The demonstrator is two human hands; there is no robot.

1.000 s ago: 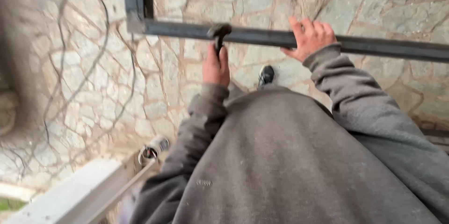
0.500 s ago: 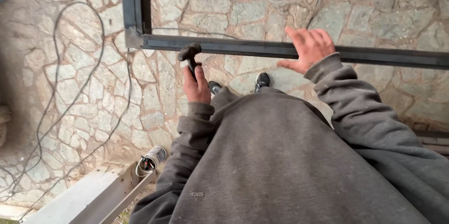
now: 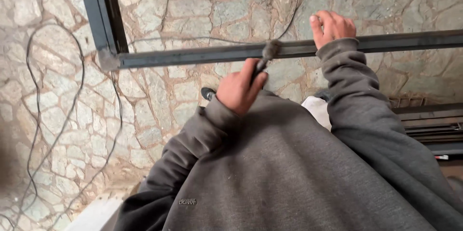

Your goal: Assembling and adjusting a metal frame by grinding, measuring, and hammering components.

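My left hand [image 3: 238,91] is shut around the dark handle of a small hammer [image 3: 266,53], whose blurred head lies against the horizontal bar of a dark metal frame [image 3: 193,56]. My right hand [image 3: 333,26] grips the same bar a little further right, fingers curled over its top edge. Both arms are in grey sweatshirt sleeves. The bar meets an upright frame member [image 3: 99,9] at a corner on the left. The frame stands above a stone-paved floor.
Thin black cables [image 3: 72,110] loop across the stone paving on the left, and one [image 3: 295,4] runs down to the bar. My dark shoe [image 3: 208,93] shows beneath the bar. Stacked metal profiles [image 3: 429,125] lie at the right. A pale slab [image 3: 96,214] sits bottom left.
The hammer head has swung up against the bar and is motion-blurred. My right hand keeps its hold on the bar. The view has shifted, so the frame corner sits further left.
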